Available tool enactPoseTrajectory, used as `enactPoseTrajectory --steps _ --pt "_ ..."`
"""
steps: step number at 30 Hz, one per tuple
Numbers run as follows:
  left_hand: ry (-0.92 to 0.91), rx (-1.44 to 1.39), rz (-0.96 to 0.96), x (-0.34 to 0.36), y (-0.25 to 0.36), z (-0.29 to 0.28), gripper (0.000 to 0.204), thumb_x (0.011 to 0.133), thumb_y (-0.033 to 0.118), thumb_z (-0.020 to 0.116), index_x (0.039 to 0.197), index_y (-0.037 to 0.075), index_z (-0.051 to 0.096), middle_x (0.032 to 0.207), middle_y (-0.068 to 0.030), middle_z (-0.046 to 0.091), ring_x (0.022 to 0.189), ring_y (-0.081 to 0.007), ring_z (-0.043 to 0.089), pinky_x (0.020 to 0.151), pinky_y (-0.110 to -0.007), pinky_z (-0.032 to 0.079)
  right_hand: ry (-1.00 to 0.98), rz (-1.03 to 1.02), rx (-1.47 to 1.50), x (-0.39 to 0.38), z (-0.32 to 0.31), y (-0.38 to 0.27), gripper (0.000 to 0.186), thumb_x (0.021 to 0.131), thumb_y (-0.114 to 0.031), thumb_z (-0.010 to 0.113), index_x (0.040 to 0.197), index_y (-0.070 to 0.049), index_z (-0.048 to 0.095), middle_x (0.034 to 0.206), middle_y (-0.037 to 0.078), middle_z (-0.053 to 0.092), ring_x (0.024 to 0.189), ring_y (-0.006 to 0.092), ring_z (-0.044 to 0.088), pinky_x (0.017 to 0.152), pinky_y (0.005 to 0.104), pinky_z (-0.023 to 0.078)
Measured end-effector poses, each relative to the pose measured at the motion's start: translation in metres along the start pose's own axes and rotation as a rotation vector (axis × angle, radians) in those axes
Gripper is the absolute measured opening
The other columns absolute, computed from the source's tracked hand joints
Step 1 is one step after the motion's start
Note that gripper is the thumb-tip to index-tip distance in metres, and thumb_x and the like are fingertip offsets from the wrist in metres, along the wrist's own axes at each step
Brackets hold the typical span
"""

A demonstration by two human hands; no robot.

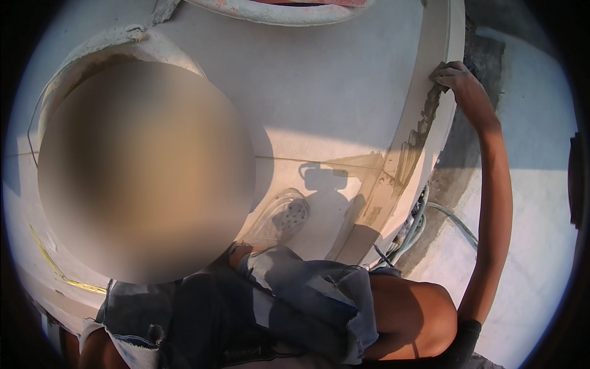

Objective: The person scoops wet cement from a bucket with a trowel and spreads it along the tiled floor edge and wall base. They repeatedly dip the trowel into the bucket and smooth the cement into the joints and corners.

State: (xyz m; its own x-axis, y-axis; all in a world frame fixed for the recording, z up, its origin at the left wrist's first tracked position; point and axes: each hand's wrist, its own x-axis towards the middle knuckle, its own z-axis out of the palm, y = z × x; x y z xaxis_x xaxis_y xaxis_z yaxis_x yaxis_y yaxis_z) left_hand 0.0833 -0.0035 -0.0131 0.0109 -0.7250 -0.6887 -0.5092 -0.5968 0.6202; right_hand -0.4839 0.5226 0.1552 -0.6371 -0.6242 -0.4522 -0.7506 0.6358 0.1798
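My right arm stretches far out along the right side, and my right hand (462, 81) is closed on a small grey-brown pad (439, 75), perhaps a sponge or folded cloth. That pad presses on the edging strip (408, 92) of the tiled floor. A dark wet smear of grout-like paste (425, 117) runs from the hand back toward me along the strip's outer joint. Thinner damp streaks (402, 161) spread nearer to me. My left hand does not show; a large blurred disc covers the left of the view.
A pale clog (283, 216) stands on the tiles before my knees. Round whitish rims, one of a basin (289, 18) and one of a tub (80, 58), lie at the far side. Beyond the strip's drop, a greenish hose (418, 229) is coiled. A yellow strip (86, 287) lies left.
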Motion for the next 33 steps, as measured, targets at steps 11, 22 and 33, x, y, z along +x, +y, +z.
enactPoseTrajectory --steps 11,22,33 --pt "0.009 -0.022 -0.012 0.000 -0.011 0.007 0.065 0.112 0.048 0.041 0.153 -0.003 0.043 0.146 -0.0165 0.054 0.139 -0.0261 0.049 0.115 -0.041 0.039 -0.113 0.103 0.190 0.002 0.011 0.058 0.031 0.082 0.008 0.060 0.107 0.003 0.078 0.113 0.013 0.076 0.117 0.0331 0.064 0.100 0.0396 0.055" --pt "0.035 -0.035 -0.017 -0.009 -0.019 0.009 0.065 0.112 0.048 0.041 0.152 -0.003 0.044 0.145 -0.0164 0.054 0.139 -0.0260 0.049 0.115 -0.041 0.039 -0.141 0.274 0.155 0.041 -0.001 0.074 0.027 0.084 0.006 0.061 0.106 0.003 0.076 0.108 0.017 0.075 0.114 0.0340 0.065 0.096 0.0381 0.054" --pt "0.061 -0.043 -0.025 -0.015 -0.026 0.014 0.065 0.112 0.048 0.041 0.151 -0.003 0.044 0.145 -0.0164 0.054 0.138 -0.0259 0.049 0.114 -0.040 0.040 0.095 -0.009 0.050 0.068 -0.014 0.100 0.033 0.088 0.009 0.058 0.114 0.002 0.076 0.120 0.016 0.073 0.120 0.0356 0.064 0.101 0.0412 0.053"
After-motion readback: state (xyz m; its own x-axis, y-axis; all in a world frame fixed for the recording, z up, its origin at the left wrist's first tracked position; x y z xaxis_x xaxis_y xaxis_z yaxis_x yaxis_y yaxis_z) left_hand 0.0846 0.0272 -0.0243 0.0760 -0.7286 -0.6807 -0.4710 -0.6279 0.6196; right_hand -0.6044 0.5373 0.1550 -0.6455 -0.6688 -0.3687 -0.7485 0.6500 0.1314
